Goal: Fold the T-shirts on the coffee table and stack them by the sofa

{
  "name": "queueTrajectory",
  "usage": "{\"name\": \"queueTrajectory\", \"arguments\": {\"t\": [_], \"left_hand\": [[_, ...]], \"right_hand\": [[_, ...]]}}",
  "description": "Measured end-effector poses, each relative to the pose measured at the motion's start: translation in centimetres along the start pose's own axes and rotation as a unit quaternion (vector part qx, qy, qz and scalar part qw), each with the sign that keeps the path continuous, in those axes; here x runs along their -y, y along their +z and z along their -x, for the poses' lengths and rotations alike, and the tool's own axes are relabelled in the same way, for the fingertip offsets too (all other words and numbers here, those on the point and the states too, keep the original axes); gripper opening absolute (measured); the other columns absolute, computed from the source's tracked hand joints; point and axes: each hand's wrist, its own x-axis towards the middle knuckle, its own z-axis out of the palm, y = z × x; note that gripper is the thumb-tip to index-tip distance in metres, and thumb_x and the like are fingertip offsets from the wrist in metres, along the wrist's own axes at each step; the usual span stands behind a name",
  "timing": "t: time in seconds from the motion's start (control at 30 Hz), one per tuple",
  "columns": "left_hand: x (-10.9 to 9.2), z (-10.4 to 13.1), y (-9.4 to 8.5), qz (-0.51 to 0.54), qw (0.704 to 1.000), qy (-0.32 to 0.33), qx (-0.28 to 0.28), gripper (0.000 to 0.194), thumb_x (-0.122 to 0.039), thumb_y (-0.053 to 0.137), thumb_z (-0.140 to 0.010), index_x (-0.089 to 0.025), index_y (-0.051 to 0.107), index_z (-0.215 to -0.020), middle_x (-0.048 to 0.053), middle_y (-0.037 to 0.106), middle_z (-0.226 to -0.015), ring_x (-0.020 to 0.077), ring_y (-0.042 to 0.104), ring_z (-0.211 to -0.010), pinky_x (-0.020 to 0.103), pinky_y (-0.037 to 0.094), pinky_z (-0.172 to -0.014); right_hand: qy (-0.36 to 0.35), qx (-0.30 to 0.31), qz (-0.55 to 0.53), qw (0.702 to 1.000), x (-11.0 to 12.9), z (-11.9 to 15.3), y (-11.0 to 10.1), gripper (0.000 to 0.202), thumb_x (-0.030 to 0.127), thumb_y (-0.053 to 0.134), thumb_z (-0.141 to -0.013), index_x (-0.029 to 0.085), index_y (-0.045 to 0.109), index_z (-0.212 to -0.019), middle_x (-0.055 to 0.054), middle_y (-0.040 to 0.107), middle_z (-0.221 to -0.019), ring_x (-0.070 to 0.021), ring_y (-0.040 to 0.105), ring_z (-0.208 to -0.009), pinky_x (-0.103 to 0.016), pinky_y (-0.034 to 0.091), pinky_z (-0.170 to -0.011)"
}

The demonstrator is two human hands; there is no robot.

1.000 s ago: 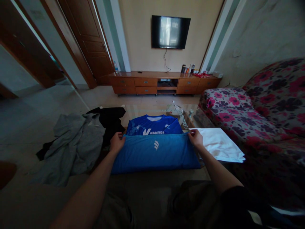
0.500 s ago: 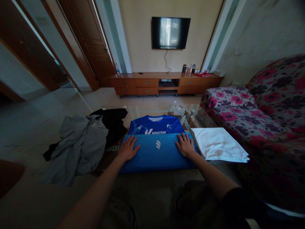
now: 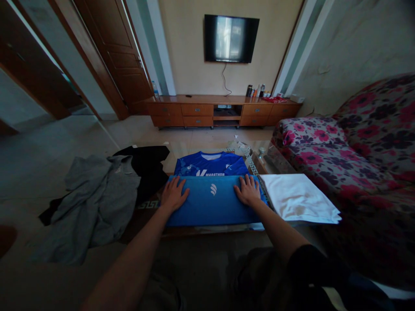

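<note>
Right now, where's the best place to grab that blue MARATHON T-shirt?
Probably both ends of the near fold of the blue MARATHON T-shirt, coming from the person's side and pinching from above and below: that fold runs straight across, facing the person. The left hand and right hand lie flat on the folded-up part.

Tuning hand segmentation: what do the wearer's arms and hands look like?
Left hand and right hand: bare, no gloves or watches visible. Forearms uncovered too. A dark sleeve shows on the right; no left sleeve in view.
</note>
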Motion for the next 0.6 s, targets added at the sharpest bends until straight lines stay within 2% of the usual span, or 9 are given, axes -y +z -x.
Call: {"name": "queueTrajectory", "arguments": {"t": [0.07, 0.2, 0.3, 0.4, 0.47, 0.53, 0.6], "left_hand": [[-2.2, -0.5, -0.1, 0.007, 0.999, 0.024, -0.027, 0.06, -0.047, 0.037, -0.102, -0.015, 0.049, -0.152, 0.013, 0.034, -0.166, 0.0306, 0.025, -0.156, 0.047, 0.013, -0.128], [-6.5, -1.0, 0.8, 0.041, 0.996, 0.084, -0.01, 0.06, -0.045, 0.036, -0.103, -0.019, 0.042, -0.157, 0.009, 0.035, -0.166, 0.0279, 0.024, -0.156, 0.045, 0.016, -0.128], [-8.1, -1.0, 2.4, 0.047, 0.997, 0.056, 0.003, 0.063, -0.049, 0.035, -0.102, -0.021, 0.041, -0.158, 0.009, 0.034, -0.167, 0.0291, 0.023, -0.156, 0.049, 0.017, -0.128], [-8.5, -1.0, 3.3, 0.05, 0.998, 0.022, 0.011, 0.064, -0.051, 0.036, -0.102, -0.024, 0.039, -0.159, 0.008, 0.034, -0.167, 0.0296, 0.022, -0.157, 0.052, 0.017, -0.127], [-8.0, -1.2, 3.1, 0.057, 0.998, 0.022, 0.015, 0.064, -0.051, 0.036, -0.101, -0.026, 0.038, -0.16, 0.007, 0.033, -0.167, 0.0287, 0.022, -0.157, 0.051, 0.017, -0.127], [-6.9, -1.4, 2.5, 0.052, 0.999, 0.009, -0.008, 0.064, -0.051, 0.034, -0.102, -0.025, 0.037, -0.16, 0.007, 0.03, -0.169, 0.029, 0.02, -0.157, 0.051, 0.015, -0.127], [-5.1, -1.5, 1.8, 0.031, 0.997, -0.039, -0.054, 0.067, -0.05, 0.033, -0.101, -0.019, 0.036, -0.16, 0.011, 0.026, -0.17, 0.0309, 0.015, -0.159, 0.053, 0.01, -0.128]], "right_hand": [[-0.028, -0.013, -0.01, 0.999, 2.8, -0.1, -0.1, 0.075, 0.061, 0.027, -0.103, 0.013, 0.032, -0.162, -0.014, 0.013, -0.172, -0.0338, 0.005, -0.158, -0.056, 0.003, -0.125], [-0.13, 0.009, -0.053, 0.99, 8.9, 0.1, 0.3, 0.073, 0.061, 0.026, -0.104, 0.02, 0.026, -0.164, -0.009, 0.014, -0.172, -0.0311, 0.007, -0.159, -0.052, 0.005, -0.125], [-0.122, 0.023, -0.073, 0.99, 11.3, 0.2, 1.2, 0.071, 0.06, 0.025, -0.105, 0.022, 0.025, -0.165, -0.008, 0.014, -0.172, -0.0317, 0.007, -0.159, -0.053, 0.006, -0.125], [-0.099, 0.038, -0.076, 0.991, 11.6, 0.2, 1.9, 0.072, 0.06, 0.026, -0.105, 0.021, 0.024, -0.165, -0.009, 0.013, -0.172, -0.0317, 0.006, -0.159, -0.054, 0.004, -0.125], [-0.101, 0.049, -0.077, 0.991, 11.0, -0.1, 1.9, 0.073, 0.061, 0.026, -0.104, 0.022, 0.023, -0.165, -0.009, 0.012, -0.173, -0.0308, 0.005, -0.159, -0.053, 0.005, -0.125], [-0.095, 0.054, -0.082, 0.991, 9.9, -0.7, 1.5, 0.074, 0.063, 0.024, -0.104, 0.023, 0.02, -0.166, -0.008, 0.01, -0.173, -0.0297, 0.005, -0.159, -0.052, 0.007, -0.125], [-0.062, 0.044, -0.078, 0.994, 8.0, -1.3, 0.9, 0.074, 0.064, 0.021, -0.104, 0.023, 0.02, -0.166, -0.009, 0.006, -0.173, -0.0302, 0.004, -0.159, -0.052, 0.008, -0.125]]}}
